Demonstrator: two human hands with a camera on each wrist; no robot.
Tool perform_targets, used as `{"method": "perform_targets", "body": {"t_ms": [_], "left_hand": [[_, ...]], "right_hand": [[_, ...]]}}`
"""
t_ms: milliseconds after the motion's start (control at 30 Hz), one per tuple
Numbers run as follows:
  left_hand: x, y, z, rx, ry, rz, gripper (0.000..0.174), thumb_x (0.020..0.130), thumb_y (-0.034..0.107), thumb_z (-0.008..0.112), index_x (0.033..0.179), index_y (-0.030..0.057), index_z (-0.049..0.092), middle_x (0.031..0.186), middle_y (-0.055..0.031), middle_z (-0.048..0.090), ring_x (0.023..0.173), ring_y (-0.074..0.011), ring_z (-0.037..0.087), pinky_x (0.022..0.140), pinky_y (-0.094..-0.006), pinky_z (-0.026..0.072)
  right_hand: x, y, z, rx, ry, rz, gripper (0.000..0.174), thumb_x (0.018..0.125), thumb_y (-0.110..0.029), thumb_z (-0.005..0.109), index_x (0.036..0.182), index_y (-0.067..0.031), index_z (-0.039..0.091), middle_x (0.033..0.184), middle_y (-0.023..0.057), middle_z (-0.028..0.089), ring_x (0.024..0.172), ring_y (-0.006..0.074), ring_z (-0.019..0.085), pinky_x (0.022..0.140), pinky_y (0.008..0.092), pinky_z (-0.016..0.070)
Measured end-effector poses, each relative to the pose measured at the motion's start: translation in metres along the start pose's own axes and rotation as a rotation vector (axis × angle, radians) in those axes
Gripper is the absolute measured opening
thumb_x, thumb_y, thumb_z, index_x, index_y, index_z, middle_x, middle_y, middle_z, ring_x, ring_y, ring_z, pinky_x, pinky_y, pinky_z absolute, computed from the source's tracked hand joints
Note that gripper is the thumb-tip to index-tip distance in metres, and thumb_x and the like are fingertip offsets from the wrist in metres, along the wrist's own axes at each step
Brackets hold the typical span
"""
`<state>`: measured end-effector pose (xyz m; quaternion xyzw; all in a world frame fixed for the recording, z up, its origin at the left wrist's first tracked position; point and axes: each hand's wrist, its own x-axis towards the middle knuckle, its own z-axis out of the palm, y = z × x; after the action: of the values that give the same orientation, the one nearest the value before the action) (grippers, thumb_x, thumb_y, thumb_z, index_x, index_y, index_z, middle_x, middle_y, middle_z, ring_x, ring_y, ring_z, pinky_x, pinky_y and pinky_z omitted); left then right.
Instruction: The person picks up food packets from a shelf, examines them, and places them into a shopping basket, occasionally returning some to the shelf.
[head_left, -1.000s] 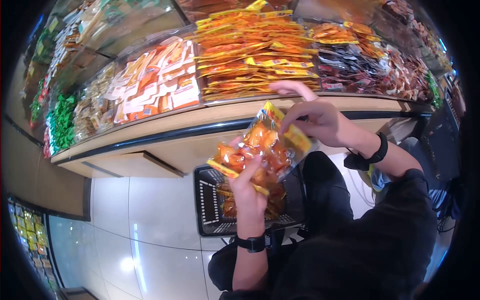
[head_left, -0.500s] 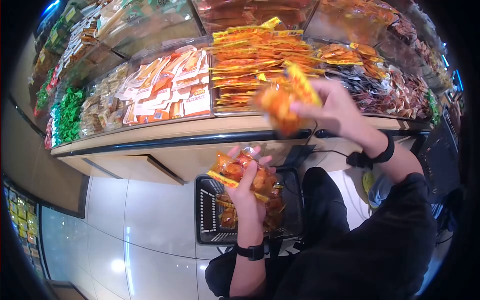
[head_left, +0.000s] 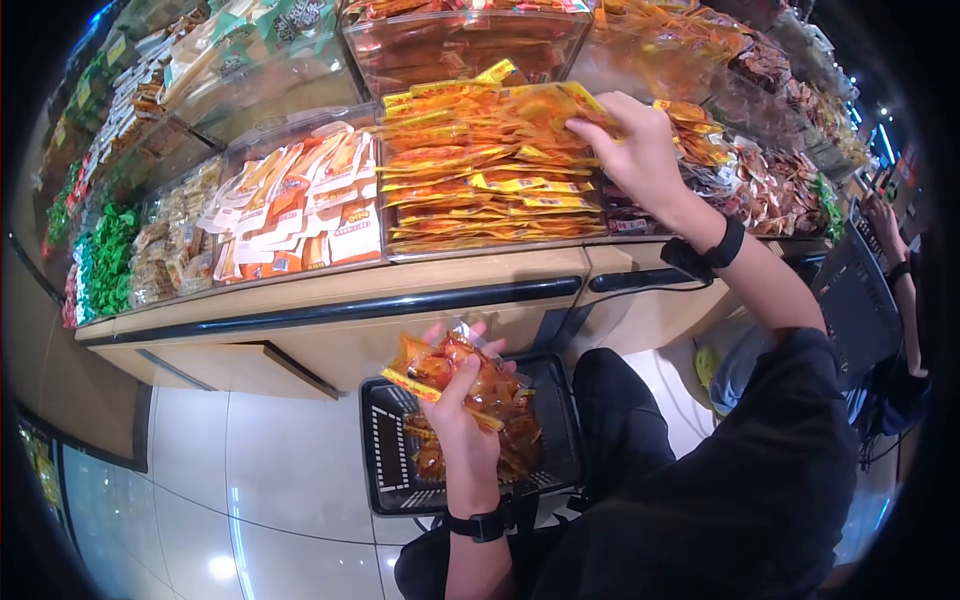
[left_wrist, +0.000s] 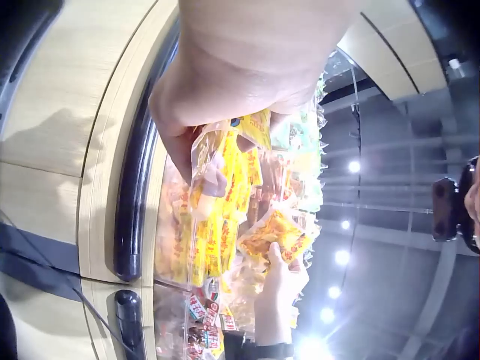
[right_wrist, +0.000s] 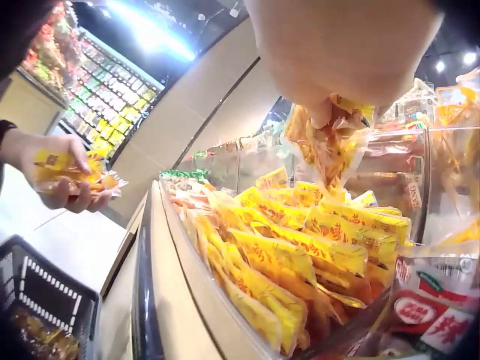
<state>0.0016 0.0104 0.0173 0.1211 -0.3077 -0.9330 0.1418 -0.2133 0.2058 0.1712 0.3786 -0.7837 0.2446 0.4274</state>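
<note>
My left hand [head_left: 465, 420] holds clear, yellow-edged snack packets [head_left: 487, 388] with orange-brown pieces inside, its thumb lying across the top. They are over a black basket [head_left: 373, 450], in which similar packets [head_left: 521, 445] lie. Farther forward, my right hand [head_left: 638, 150] pinches one orange and yellow snack packet [head_left: 548, 112] by its edge. In the right wrist view that packet [right_wrist: 327, 147] hangs from the fingers, close above a tall pile of like packets [right_wrist: 300, 236]. The left wrist view shows the packet [left_wrist: 276, 234] tilted between thumb and fingers.
White-and-orange packets [head_left: 300, 205] fill the bin left of the pile, and dark red packets [head_left: 760, 190] the right. A wooden counter front [head_left: 420, 272] with a black rail runs below. Another person's arm [head_left: 903, 300] shows at the far right, beside a dark crate [head_left: 855, 290].
My right hand took a packet away from beside the left hand and carried it forward and up to the pile's top. The left hand keeps its packets over the basket. The head view has shifted.
</note>
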Motion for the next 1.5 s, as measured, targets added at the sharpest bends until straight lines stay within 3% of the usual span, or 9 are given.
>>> {"method": "perform_targets", "body": {"t_ms": [133, 233, 467, 700, 833, 1033, 1333, 1500], "left_hand": [[0.001, 0.001, -0.002, -0.001, -0.002, 0.011, 0.055, 0.095, 0.004, 0.057, 0.146, 0.0128, 0.043, 0.135, -0.022, 0.06, 0.112, -0.0369, 0.065, 0.089, -0.0495, 0.0561], [-0.001, 0.002, -0.001, -0.053, 0.004, 0.001, 0.054, 0.095, 0.001, 0.057, 0.146, 0.0092, 0.041, 0.131, -0.0228, 0.061, 0.109, -0.0365, 0.067, 0.086, -0.0489, 0.059], [-0.003, 0.006, 0.0, -0.045, -0.026, -0.014, 0.056, 0.095, 0.006, 0.059, 0.147, 0.0114, 0.041, 0.134, -0.0213, 0.06, 0.109, -0.0353, 0.066, 0.087, -0.0485, 0.0571], [-0.003, 0.008, -0.001, -0.074, -0.05, -0.011, 0.056, 0.095, 0.007, 0.059, 0.148, 0.0116, 0.04, 0.133, -0.0214, 0.06, 0.107, -0.035, 0.068, 0.086, -0.0481, 0.0576], [-0.002, 0.008, -0.002, -0.075, -0.056, -0.009, 0.056, 0.095, 0.008, 0.059, 0.148, 0.0109, 0.039, 0.134, -0.0215, 0.059, 0.108, -0.0346, 0.067, 0.087, -0.0478, 0.0574], [-0.001, 0.01, -0.004, -0.078, -0.053, -0.011, 0.056, 0.096, 0.008, 0.057, 0.148, 0.0099, 0.039, 0.133, -0.0209, 0.06, 0.109, -0.0334, 0.067, 0.088, -0.0472, 0.0568], [0.007, 0.007, -0.005, -0.129, -0.069, -0.035, 0.054, 0.095, 0.001, 0.055, 0.147, 0.0094, 0.041, 0.13, -0.0226, 0.061, 0.109, -0.0359, 0.068, 0.087, -0.0479, 0.0596], [0.007, 0.006, -0.005, -0.12, -0.067, -0.047, 0.052, 0.095, 0.001, 0.056, 0.145, 0.0099, 0.042, 0.129, -0.022, 0.061, 0.11, -0.0351, 0.068, 0.087, -0.0473, 0.0597]], "right_hand": [[-0.018, -0.012, 0.003, 0.063, 0.012, -0.017, 0.016, 0.082, -0.003, 0.076, 0.096, 0.0012, 0.07, 0.086, 0.016, 0.068, 0.08, 0.0333, 0.064, 0.072, 0.0407, 0.0506], [-0.023, -0.007, 0.011, 0.012, -0.049, -0.189, 0.018, 0.078, -0.001, 0.074, 0.096, -0.0009, 0.069, 0.084, 0.0126, 0.066, 0.082, 0.0328, 0.063, 0.078, 0.0412, 0.0485], [-0.021, 0.005, 0.022, -0.186, -0.267, -0.26, 0.018, 0.078, -0.003, 0.073, 0.094, -0.0033, 0.068, 0.089, 0.0106, 0.061, 0.089, 0.0314, 0.058, 0.081, 0.0422, 0.0466], [-0.01, 0.008, 0.044, -0.185, -0.3, -0.299, 0.007, 0.074, -0.004, 0.075, 0.077, -0.0029, 0.068, 0.092, 0.0095, 0.053, 0.095, 0.0294, 0.052, 0.082, 0.0405, 0.045], [-0.003, 0.01, 0.049, -0.176, -0.332, -0.271, 0.006, 0.074, -0.005, 0.076, 0.076, -0.0037, 0.07, 0.095, 0.009, 0.053, 0.099, 0.0287, 0.051, 0.083, 0.0401, 0.0437], [0.005, 0.006, 0.042, -0.315, -0.442, -0.24, 0.011, 0.077, -0.012, 0.079, 0.088, -0.0099, 0.082, 0.1, 0.0082, 0.053, 0.104, 0.0282, 0.049, 0.086, 0.0403, 0.0411], [-0.004, 0.019, 0.067, -0.538, -0.409, -0.324, 0.012, 0.081, -0.016, 0.072, 0.086, -0.0091, 0.081, 0.113, 0.0093, 0.055, 0.11, 0.029, 0.048, 0.09, 0.042, 0.0392], [-0.003, 0.028, 0.072, -0.566, -0.386, -0.372, 0.014, 0.079, -0.017, 0.071, 0.085, -0.0086, 0.08, 0.113, 0.0093, 0.054, 0.112, 0.0291, 0.048, 0.091, 0.0427, 0.0391]]}}
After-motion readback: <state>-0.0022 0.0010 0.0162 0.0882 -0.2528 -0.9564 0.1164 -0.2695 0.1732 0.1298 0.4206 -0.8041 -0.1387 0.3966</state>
